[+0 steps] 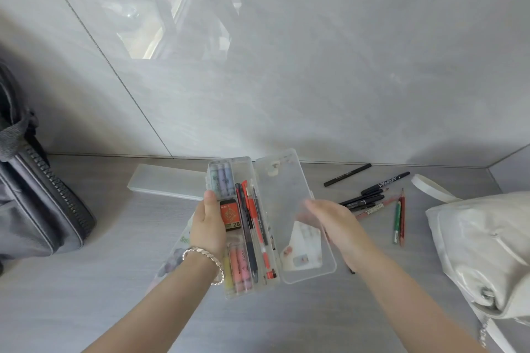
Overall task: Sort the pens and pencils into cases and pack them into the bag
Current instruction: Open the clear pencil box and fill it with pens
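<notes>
Case — 1, open — in left hand.

Pencil case: clear smooth plastic, lid slightly frosted. Tabletop: matt grey, fine wood-grain texture. Far wall: glossy, reflective grey panels. Left bag: matt grey woven cloth. Right bag: cream, leather-like sheen. Bracelet: shiny metal.

- Light: bright, even, diffuse; cool grey cast.
- Glare: window reflection on glossy wall tile, upper L.
- Shadows: soft, faint, on wall above white bag.
- Blur: right hand motion-smeared, fingertips hazed behind frosted lid of clear case; left hand sharp.
- Distortion: wide-angle; tile seams lean, lines bend nr frame edges.
- Fine detail soft throughout.
</notes>
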Tool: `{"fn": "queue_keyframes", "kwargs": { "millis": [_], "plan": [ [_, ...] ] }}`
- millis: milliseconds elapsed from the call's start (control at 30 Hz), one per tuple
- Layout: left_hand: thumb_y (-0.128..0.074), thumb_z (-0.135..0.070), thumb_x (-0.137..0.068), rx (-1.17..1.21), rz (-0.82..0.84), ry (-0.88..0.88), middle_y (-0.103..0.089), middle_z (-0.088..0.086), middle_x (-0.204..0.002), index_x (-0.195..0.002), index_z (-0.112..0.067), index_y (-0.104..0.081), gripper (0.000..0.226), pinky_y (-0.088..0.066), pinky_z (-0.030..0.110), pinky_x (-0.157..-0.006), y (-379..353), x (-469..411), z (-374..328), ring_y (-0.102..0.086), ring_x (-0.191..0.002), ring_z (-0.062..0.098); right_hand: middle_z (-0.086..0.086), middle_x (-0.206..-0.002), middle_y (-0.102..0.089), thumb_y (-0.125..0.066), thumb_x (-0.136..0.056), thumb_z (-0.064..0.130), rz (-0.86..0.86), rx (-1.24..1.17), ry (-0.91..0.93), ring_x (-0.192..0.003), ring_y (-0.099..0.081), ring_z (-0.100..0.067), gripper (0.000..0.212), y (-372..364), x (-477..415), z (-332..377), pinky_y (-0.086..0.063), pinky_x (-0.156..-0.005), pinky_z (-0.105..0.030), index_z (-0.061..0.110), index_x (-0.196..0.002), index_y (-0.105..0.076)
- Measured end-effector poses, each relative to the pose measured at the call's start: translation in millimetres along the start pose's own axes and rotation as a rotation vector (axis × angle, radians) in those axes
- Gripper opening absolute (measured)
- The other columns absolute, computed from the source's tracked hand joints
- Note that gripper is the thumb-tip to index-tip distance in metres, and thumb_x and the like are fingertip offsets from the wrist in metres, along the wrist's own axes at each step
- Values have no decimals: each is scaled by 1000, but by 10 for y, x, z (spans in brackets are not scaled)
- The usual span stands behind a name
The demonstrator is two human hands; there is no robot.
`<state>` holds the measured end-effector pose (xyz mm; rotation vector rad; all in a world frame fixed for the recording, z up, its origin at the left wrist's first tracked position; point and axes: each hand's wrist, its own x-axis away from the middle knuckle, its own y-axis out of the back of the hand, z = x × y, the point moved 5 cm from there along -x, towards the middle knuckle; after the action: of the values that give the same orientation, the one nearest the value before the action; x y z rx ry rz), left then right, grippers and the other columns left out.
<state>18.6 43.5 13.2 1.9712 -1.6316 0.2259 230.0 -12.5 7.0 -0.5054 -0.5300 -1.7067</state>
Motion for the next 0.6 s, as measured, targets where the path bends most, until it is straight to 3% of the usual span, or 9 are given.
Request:
{"fn": "queue_keyframes", "kwargs": {
  "millis": [67, 133, 167, 233, 333, 433, 567, 600],
  "plan": [
    [-21, -50, -95, -22, 11, -11, -57, 9, -126, -127, -13, -50, 57, -32, 39, -105, -22, 14, 12, -48, -119, 28, 19, -97, -69, -57, -86, 36, -85, 181, 156, -91, -62, 6, 13, -44, 69, 72, -44, -70, -8, 28, -93, -63],
    [-22, -50, -95, -42, 27, -51, -59, 0, -117, -125, -14, -52, 55, -34, 37, -102, -34, 45, -2, -50, -115, 25, 22, -117, -47, -56, -87, 34, -261, 456, 395, -114, -41, 6, 31, -83, 187, 221, -30, -94, -10, 26, -117, -52],
    [-23, -49, -95, -51, 40, -76, -59, -6, -108, -121, -14, -53, 53, -35, 34, -97, -44, 62, -12, -52, -110, 22, 19, -121, -39, -55, -89, 31, -329, 567, 539, -118, -31, 5, 39, -132, 262, 322, -20, -99, -8, 23, -125, -48],
    [-26, -47, -95, -71, 61, -139, -57, -13, -88, -109, -16, -55, 46, -32, 28, -85, -70, 109, -30, -54, -91, 13, 12, -126, -41, -49, -92, 28, -289, 681, 754, -120, -26, 6, 40, -297, 375, 520, -11, -101, -2, 16, -130, -48],
    [-27, -46, -95, -80, 67, -201, -56, -10, -81, -99, -17, -57, 42, -35, 30, -81, -79, 181, -38, -52, -83, 15, -1, -127, -55, -46, -91, 25, -142, 867, 879, -120, -44, -10, 39, -556, 426, 656, -24, -107, -24, 10, -126, -53],
    [-28, -45, -95, -47, 50, -212, -54, -7, -69, -77, -23, -53, 38, -41, 31, -69, -83, 200, -58, -52, -68, 14, -5, -121, -59, -53, -89, 23, -163, 1082, 897, -115, -53, -21, 36, -696, 388, 623, -33, -105, -43, 8, -121, -57],
    [-30, -44, -96, 1, 46, -157, -54, -4, -64, -71, -23, -52, 39, -49, 34, -68, -105, 205, -65, -52, -62, 12, -4, -112, -62, -58, -83, 20, -204, 1137, 910, -109, -57, -22, 29, -736, 356, 551, -40, -98, -44, 10, -110, -60],
    [-30, -44, -95, 4, 43, -142, -54, -5, -64, -70, -24, -52, 39, -49, 27, -67, -109, 205, -54, -52, -61, 10, -4, -110, -62, -58, -81, 20, -210, 1138, 917, -107, -58, -22, 27, -736, 352, 545, -41, -96, -44, 10, -107, -61]
  ]
}}
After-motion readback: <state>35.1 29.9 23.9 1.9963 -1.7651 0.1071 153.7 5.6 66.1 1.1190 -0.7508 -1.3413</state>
